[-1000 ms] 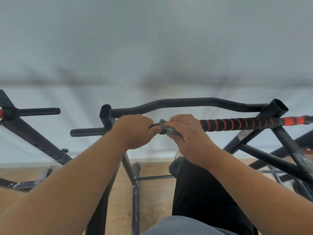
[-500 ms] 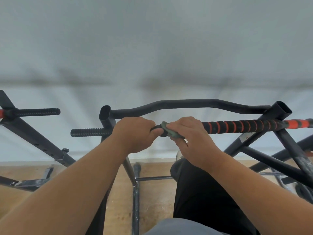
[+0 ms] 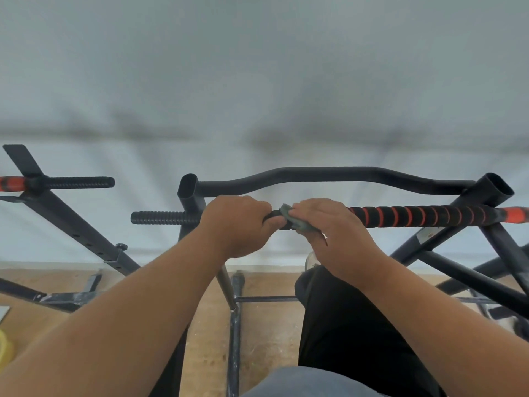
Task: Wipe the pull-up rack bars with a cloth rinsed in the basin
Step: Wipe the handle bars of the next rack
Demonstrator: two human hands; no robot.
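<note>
Both hands on the rack's front grip bar (image 3: 429, 216): left hand (image 3: 234, 224) by the left upright (image 3: 190, 196), right hand (image 3: 335, 236) just right of it, cloth (image 3: 289, 214) between them. Curved bar (image 3: 329, 174) behind. Second rack (image 3: 57, 202) off left.

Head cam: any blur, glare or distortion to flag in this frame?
Head view: the wide-angle lens bows the scene; the wall above is soft and mottled, with no glare. The left hand, right hand, cloth and striped bar read sharp enough. Lighting is flat and diffuse, without hard shadows.
</note>
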